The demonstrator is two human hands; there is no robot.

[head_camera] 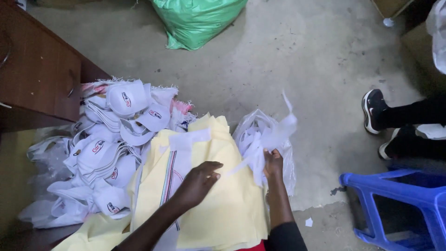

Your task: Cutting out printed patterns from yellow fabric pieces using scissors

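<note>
Gripping a bunch of white fabric strips [258, 148], the right hand [273, 162] has its fingers clenched around them just above a clear plastic bag [288, 160] that sits at the right edge of a pale yellow fabric stack [223, 204]. The left hand [199, 182] rests on top of that stack, fingers curled and pressing down on the cloth beside a white piece with thin coloured stripes [173, 174]; whether it pinches anything I cannot tell.

Strips could slip from the bunch and scatter onto the concrete floor [288, 65], since several hang loose and 1 trails upward; a small white scrap [309, 222] already lies there. The yellow stack overhangs toward the floor on the right, so a hard tug on the strips may drag the top sheets or tip the bag over.

To the left, a heap of white caps [111, 139] crowds the stack, touching its edge, with a dark wooden cabinet [42, 69] behind, so little room lies that way. A blue plastic stool [399, 204] stands near on the right, and another person's shoes [374, 111] are beyond it. Open floor lies ahead, up to a green sack [195, 21].
</note>
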